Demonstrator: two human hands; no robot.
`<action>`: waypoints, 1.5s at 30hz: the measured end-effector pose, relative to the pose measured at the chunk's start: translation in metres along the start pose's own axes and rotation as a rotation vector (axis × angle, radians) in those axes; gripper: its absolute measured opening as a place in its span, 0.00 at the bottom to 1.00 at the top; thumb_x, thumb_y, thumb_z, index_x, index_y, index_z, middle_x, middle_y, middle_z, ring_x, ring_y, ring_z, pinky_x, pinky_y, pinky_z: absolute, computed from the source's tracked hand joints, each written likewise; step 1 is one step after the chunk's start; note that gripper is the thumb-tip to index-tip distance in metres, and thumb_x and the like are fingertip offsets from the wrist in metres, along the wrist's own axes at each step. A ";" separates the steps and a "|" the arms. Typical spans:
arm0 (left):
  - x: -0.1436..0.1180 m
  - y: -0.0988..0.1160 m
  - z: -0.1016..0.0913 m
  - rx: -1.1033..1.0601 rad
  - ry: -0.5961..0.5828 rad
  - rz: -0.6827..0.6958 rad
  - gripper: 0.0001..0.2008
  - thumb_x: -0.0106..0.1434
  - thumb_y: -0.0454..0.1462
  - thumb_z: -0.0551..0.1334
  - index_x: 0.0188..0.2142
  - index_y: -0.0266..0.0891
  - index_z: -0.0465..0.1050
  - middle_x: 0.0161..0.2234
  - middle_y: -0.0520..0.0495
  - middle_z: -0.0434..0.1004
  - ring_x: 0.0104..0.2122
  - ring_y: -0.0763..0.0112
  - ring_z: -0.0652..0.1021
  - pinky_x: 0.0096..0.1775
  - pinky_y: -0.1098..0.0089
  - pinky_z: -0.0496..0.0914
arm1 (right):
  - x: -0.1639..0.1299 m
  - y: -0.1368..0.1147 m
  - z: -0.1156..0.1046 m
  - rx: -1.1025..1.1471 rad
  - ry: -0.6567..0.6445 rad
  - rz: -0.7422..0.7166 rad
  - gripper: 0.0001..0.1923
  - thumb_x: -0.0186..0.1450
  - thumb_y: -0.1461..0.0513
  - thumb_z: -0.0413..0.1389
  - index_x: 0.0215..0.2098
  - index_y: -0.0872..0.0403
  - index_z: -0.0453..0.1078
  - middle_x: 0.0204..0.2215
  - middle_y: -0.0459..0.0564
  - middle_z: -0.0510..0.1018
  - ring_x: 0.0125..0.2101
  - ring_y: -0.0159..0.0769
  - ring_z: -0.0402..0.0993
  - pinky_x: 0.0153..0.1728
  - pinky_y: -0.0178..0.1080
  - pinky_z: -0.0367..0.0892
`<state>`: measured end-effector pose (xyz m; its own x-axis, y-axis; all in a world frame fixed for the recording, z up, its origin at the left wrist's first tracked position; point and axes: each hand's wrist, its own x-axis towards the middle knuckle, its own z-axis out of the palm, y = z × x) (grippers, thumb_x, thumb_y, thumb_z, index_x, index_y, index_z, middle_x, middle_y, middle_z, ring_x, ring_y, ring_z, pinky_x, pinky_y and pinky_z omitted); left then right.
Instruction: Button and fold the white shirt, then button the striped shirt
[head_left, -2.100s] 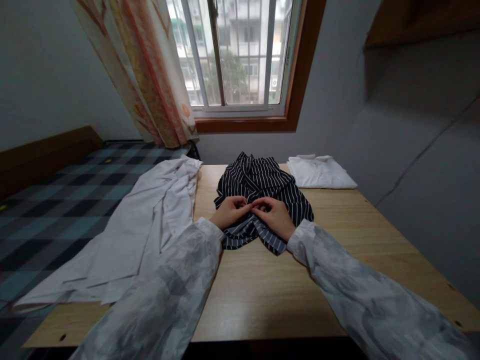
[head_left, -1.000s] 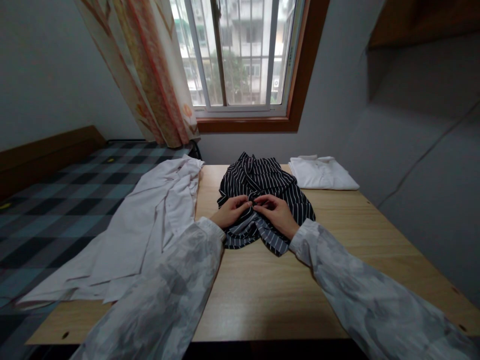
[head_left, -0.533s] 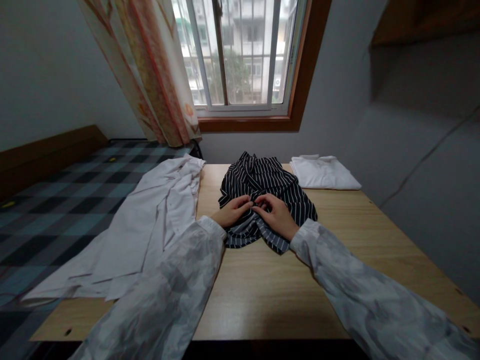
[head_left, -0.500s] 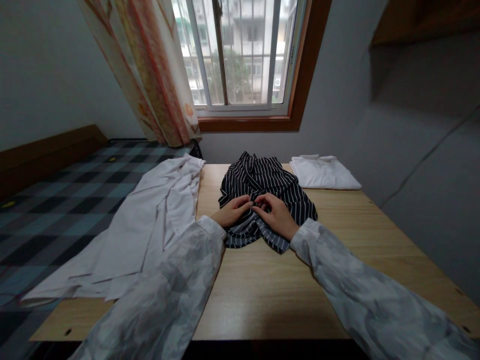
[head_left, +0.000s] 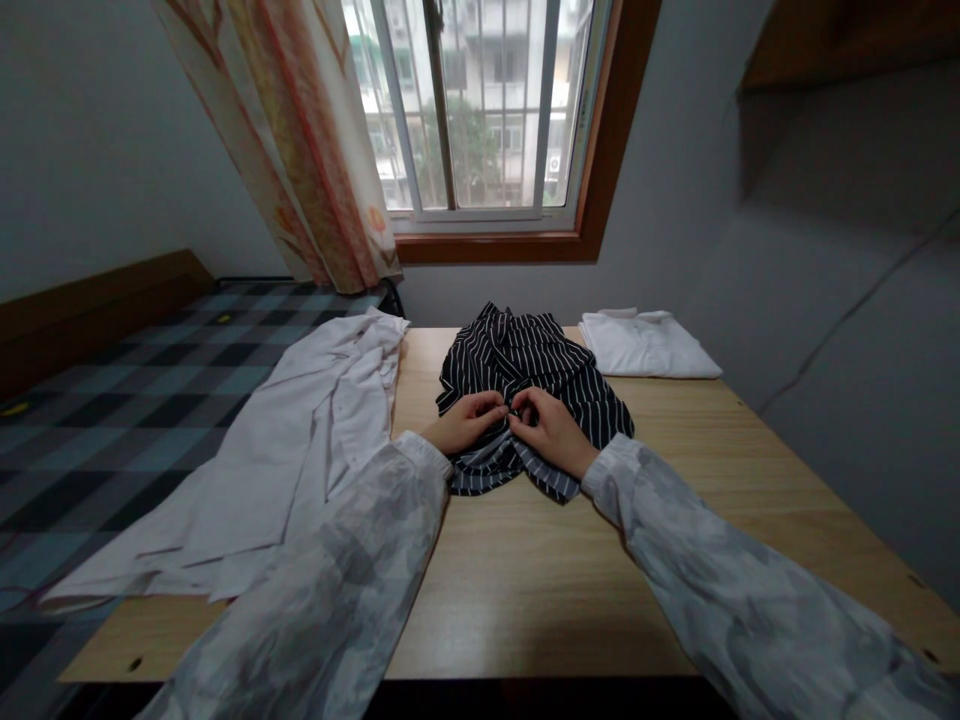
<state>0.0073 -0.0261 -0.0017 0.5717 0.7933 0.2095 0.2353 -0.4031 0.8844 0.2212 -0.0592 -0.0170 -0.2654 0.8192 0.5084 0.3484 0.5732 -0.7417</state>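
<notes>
A black shirt with thin white stripes (head_left: 525,350) lies bunched on the wooden table (head_left: 525,590), its lower edge parted into two flaps toward me. My left hand (head_left: 469,420) pinches the shirt's front opening near the middle. Close beside it, my right hand (head_left: 551,428) pinches the same spot from the right, thumb and index finger curled together. The fingertips of both hands nearly meet. Whatever small part of the cloth sits between them, perhaps a button, is too small to make out.
Several white garments (head_left: 277,440) lie spread over the table's left side and onto the checked bed (head_left: 112,400). A folded white garment (head_left: 649,345) rests at the back right. Behind the table are a wall and a window (head_left: 487,120) with a curtain (head_left: 315,150).
Both hands stay at the same place on the striped shirt. The right fingertips have shifted very slightly, and the shirt lies almost unchanged.
</notes>
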 end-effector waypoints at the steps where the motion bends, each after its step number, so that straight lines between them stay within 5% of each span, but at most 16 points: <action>1: 0.000 0.000 0.000 0.009 0.013 -0.003 0.22 0.69 0.55 0.65 0.36 0.38 0.74 0.31 0.53 0.69 0.33 0.70 0.68 0.36 0.70 0.63 | 0.000 0.000 0.001 0.017 0.007 0.023 0.06 0.68 0.59 0.62 0.42 0.50 0.70 0.35 0.45 0.76 0.31 0.37 0.73 0.35 0.40 0.70; 14: -0.005 0.010 0.000 -0.104 0.085 -0.074 0.20 0.66 0.53 0.68 0.33 0.39 0.69 0.26 0.57 0.63 0.26 0.75 0.63 0.28 0.72 0.55 | 0.000 -0.003 0.000 0.106 0.000 0.037 0.10 0.73 0.53 0.62 0.40 0.50 0.74 0.35 0.46 0.78 0.36 0.39 0.74 0.40 0.41 0.68; 45: -0.005 0.000 0.000 -0.082 0.181 -0.024 0.22 0.65 0.55 0.72 0.39 0.36 0.80 0.31 0.51 0.76 0.30 0.72 0.72 0.34 0.71 0.64 | 0.001 0.006 0.001 0.211 0.019 0.085 0.11 0.70 0.50 0.65 0.40 0.49 0.77 0.36 0.45 0.81 0.37 0.40 0.76 0.42 0.41 0.70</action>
<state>0.0040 -0.0298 -0.0030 0.4141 0.8743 0.2531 0.1785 -0.3507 0.9193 0.2225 -0.0548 -0.0215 -0.2250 0.8659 0.4468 0.1727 0.4867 -0.8563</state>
